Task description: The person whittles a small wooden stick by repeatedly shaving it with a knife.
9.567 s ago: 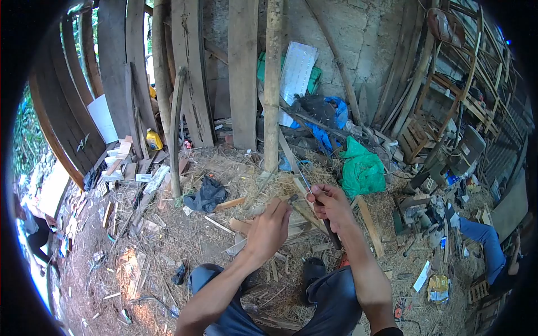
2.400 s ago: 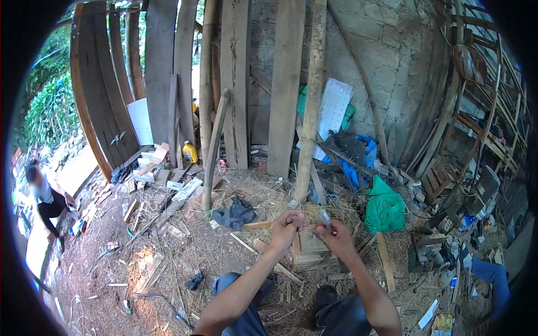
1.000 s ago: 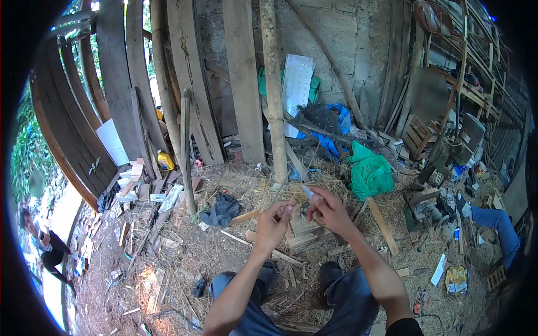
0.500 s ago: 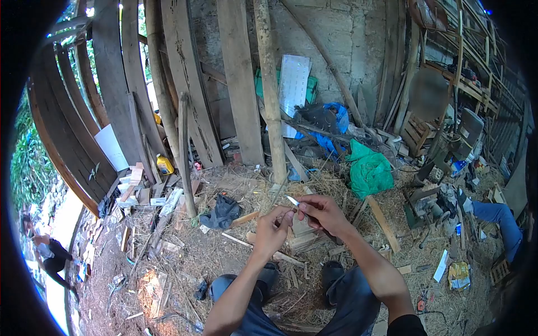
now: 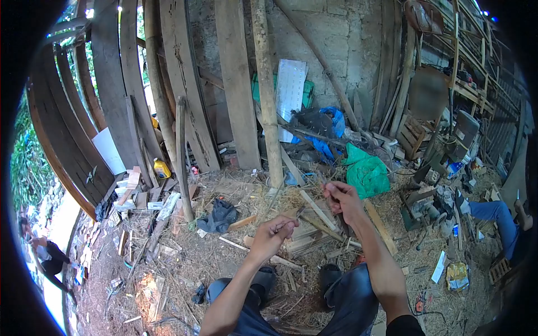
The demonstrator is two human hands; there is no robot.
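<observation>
My left hand (image 5: 273, 238) is closed in a pinch in the middle of the view, above my knees. A small dark, thin piece (image 5: 301, 212) shows at its fingertips; its kind is too small to tell. My right hand (image 5: 343, 203) is raised farther forward and to the right, apart from the left, with its fingers curled together. Something thin and greyish, blurred, seems to stick up from those fingers. Beneath both hands lie wooden strips (image 5: 318, 210) and straw. My sandalled feet (image 5: 330, 274) rest on the ground on either side.
A green plastic bag (image 5: 367, 172) and a black bag (image 5: 218, 216) lie on the littered ground. A wooden post (image 5: 270, 112) rises ahead, with planks behind. At right is a co-worker's jeans leg (image 5: 493, 215); another person (image 5: 47, 252) sits at far left. A yellow bottle (image 5: 162, 168) stands near the planks.
My hands, together before with a white pointed piece between them, have come apart. The right has moved up and to the right; the left has shifted slightly down.
</observation>
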